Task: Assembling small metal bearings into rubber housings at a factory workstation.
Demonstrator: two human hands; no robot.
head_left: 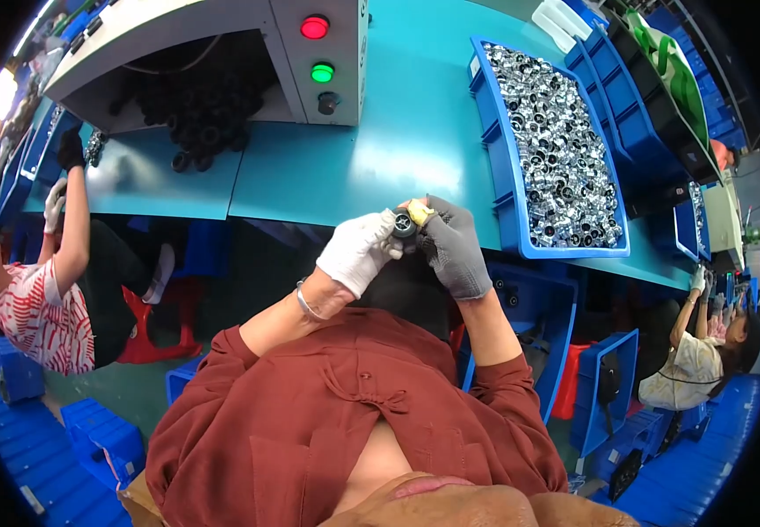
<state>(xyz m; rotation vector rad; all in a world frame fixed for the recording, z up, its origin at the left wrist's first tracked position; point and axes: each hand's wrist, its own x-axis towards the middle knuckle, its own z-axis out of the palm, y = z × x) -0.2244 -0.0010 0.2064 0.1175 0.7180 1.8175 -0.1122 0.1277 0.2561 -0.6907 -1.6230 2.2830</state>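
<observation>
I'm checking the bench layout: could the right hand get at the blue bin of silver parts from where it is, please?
Probably yes: the right hand is close beside the open-topped blue bin, nothing lies between, though it grips a small black part.

Small black part [405, 226] mostly hidden between both hands; details too small.

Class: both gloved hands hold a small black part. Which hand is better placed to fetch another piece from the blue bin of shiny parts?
Probably the right hand. The blue bin lies on its side, close by. The left hand would have to cross over it and the small black part.
</observation>
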